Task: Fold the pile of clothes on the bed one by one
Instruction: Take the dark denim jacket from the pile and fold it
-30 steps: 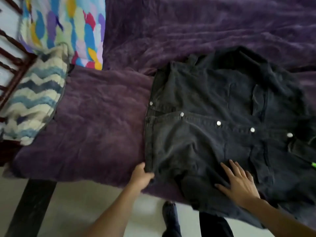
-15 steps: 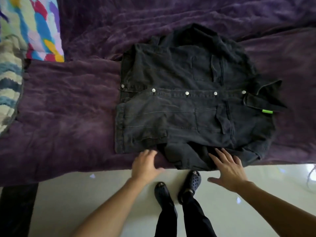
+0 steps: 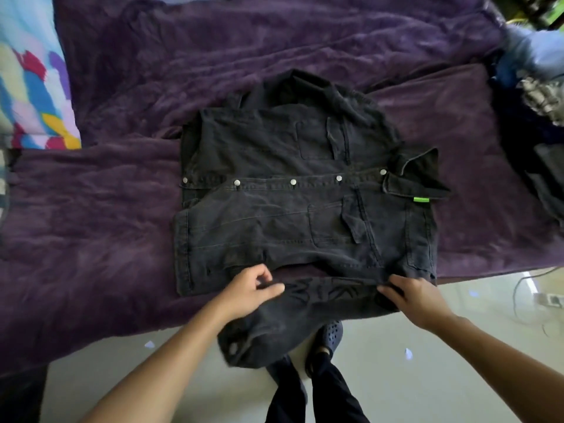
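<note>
A black denim jacket [image 3: 290, 215] lies front-up and snapped shut on a purple plush blanket [image 3: 91, 224] that covers the bed. Its hem points left, and its collar [image 3: 418, 178], which carries a small green tag [image 3: 421, 199], points right. The jacket's near side runs just beside the bed's near edge. One sleeve [image 3: 320, 303] spills over that edge and hangs above the pale tiled floor [image 3: 427, 377].

The left hand [image 3: 253, 288] pinches the sleeve partway along, fingers curled and thumb lying on the cloth. The right hand [image 3: 418, 297] grips the same sleeve near the shoulder, fingers curled over the fabric.

A broad stretch of bare blanket lies left of the hem, reaching toward a multicoloured pillow [image 3: 27, 93] at the far left. More bare blanket lies beyond the jacket's far side. On the right a narrower strip separates the collar from the pile of clothes [image 3: 537, 96] at the far right corner.
</note>
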A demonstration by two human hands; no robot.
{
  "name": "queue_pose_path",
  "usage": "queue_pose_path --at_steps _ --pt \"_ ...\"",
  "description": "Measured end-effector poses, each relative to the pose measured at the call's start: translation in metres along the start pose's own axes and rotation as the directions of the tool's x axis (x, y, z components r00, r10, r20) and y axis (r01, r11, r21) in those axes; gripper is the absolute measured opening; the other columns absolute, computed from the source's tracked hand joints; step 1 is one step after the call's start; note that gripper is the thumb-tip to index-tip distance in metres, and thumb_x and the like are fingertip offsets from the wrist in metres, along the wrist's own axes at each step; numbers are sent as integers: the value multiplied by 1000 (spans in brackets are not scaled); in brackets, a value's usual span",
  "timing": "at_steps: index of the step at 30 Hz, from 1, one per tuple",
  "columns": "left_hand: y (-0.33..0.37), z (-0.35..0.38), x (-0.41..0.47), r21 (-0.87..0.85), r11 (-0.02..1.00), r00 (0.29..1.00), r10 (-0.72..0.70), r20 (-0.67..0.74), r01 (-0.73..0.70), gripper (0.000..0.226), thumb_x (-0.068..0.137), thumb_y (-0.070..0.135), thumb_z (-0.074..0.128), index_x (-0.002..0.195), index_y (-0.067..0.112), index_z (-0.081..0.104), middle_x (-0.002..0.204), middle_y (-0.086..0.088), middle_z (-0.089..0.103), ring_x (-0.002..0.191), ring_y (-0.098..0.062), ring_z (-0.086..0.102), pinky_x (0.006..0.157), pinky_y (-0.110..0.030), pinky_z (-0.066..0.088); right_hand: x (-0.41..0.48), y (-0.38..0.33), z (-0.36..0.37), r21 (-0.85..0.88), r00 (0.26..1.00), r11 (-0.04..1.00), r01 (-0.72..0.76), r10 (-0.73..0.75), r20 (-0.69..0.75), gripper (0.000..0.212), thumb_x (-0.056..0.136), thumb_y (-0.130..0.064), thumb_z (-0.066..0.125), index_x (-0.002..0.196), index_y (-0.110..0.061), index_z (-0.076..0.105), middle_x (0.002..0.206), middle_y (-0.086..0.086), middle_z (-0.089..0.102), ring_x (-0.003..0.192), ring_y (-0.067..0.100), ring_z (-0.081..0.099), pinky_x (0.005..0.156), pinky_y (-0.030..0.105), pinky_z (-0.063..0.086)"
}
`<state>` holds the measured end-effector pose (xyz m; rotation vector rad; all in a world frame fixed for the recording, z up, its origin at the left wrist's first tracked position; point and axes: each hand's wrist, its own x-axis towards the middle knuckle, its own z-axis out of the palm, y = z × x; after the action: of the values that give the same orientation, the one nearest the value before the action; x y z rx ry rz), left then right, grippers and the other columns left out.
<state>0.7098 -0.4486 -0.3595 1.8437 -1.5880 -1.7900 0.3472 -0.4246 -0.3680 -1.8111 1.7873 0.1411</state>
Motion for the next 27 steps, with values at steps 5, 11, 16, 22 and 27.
queue_pose_path --at_steps 5,11,16,22,27 --pt "10 -69 -7 619 785 981 -147 131 35 59 59 53 84 106 26 63 115 6 65 102 -13 60 88 -28 48 40 -19 -52 -90 989 986 141 -137 49 39 83 -63 56 60 -33 45 56 -8 51 67 21 61 54 29 34" --pt "-2 -143 36 470 651 706 -146 -693 596 57 76 27 77 126 16 54 125 -16 52 116 -38 49 92 -46 45 152 -72 -80 -9 991 999 50 -51 -123 50 87 -46 63 131 -26 51 127 7 57 120 31 50 94 44 44" --pt "-26 -80 43 737 593 832 192 -521 324 51 77 21 70 126 18 57 124 -16 49 114 -37 45 89 -45 43 135 -51 -27 -298 975 947 124 -172 -141 60 86 -37 61 141 -25 41 150 9 35 139 31 29 104 48 34" --pt "-79 -16 82 856 465 969 -10 -249 225 89 89 49 54 152 33 -6 161 -8 -10 147 -30 -7 117 -49 10 141 -3 40 -498 964 832 246 -157 214 87 87 -61 49 151 -40 -6 162 3 -10 149 24 -9 115 53 13" --pt "-91 -29 88 855 443 961 -185 -205 268 91 90 52 50 151 28 -13 160 -7 -15 148 -26 -9 118 -50 9 145 28 35 -491 914 870 45 162 371 85 87 -66 45 149 -46 -9 162 0 -10 149 22 -5 113 57 18"
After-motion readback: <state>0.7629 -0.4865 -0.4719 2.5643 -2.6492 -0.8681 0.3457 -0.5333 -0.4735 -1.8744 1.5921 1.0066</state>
